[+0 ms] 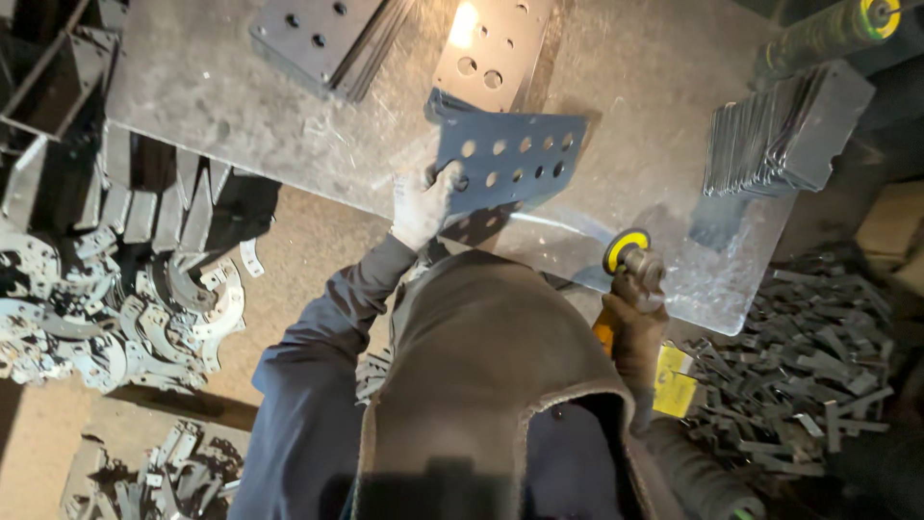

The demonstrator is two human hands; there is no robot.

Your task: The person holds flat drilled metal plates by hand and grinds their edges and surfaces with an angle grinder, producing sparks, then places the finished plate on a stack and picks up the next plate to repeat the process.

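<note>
My left hand (421, 205), in a pale work glove, grips the near left edge of a grey perforated metal plate (510, 159) and holds it tilted up off the steel workbench (221, 96). My right hand (635, 332), in a dark glove, holds an angle grinder (630, 258) with a yellow disc, just right of and below the plate, not touching it. A brown leather apron covers my chest.
A lit perforated plate (491, 43) and a stack of drilled plates (322, 34) lie at the bench's far side. Thin plates stand stacked (784, 130) at right. Curved metal parts (115, 308) pile on the floor at left, scrap strips (808, 376) at right.
</note>
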